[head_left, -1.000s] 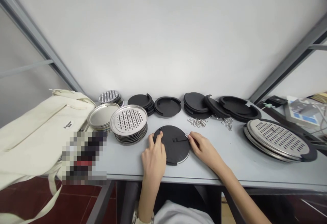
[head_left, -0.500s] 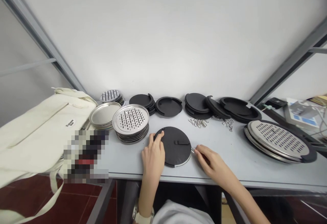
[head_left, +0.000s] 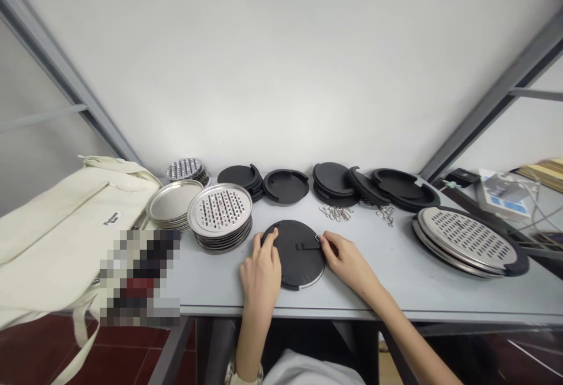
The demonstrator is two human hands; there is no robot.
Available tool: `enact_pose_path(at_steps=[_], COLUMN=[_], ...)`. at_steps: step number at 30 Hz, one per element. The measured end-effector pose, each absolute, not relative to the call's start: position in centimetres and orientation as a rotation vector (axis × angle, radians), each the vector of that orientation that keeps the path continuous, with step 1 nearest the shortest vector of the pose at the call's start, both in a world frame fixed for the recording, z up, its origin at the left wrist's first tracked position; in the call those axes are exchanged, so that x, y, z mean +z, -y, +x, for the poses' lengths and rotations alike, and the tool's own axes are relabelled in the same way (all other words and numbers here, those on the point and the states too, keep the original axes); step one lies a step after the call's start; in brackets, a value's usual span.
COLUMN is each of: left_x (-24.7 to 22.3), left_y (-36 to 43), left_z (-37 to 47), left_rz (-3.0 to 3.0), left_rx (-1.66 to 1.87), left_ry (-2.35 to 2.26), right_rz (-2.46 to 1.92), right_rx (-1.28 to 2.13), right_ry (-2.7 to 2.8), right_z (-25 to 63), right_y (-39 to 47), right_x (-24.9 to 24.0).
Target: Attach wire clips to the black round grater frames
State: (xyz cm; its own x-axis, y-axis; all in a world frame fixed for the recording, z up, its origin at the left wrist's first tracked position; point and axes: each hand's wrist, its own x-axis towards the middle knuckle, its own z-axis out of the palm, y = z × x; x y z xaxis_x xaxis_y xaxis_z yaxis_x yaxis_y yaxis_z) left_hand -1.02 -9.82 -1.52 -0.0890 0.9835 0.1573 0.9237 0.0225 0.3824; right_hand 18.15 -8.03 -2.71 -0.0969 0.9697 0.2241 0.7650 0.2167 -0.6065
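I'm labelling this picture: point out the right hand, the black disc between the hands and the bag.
Right hand (head_left: pixel 346 257), head view: its back.
Black disc (head_left: pixel 296 264), head view: upper face.
Bag (head_left: pixel 65 244), head view: pale cloth.

Single view, head-worn, peering over near edge of long pale grey flat table (head_left: pixel 211 282), facing forward and down. Bare left hand (head_left: pixel 263 271) and bare right hand (head_left: pixel 347 259) low at centre, right up close! Far edge cuts across mid-view, plain white wall (head_left: pixel 281 68) dominates top half. Wide angle, sloping grey metal posts (head_left: pixel 492 104) caught both sides.
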Motion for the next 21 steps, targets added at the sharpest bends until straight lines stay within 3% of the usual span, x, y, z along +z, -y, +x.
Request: enact_pose_path(at_steps=[21], left_x=[-1.7], left_y=[9.4], left_z=[-0.2], left_rz=[1.935], left_rx=[0.660], left_ry=[-2.137], right_rz=[-1.591], right_rx=[0.395], right_ry=[1.929], right_z=[18.4], right_y=[9.9], right_x=[-3.3])
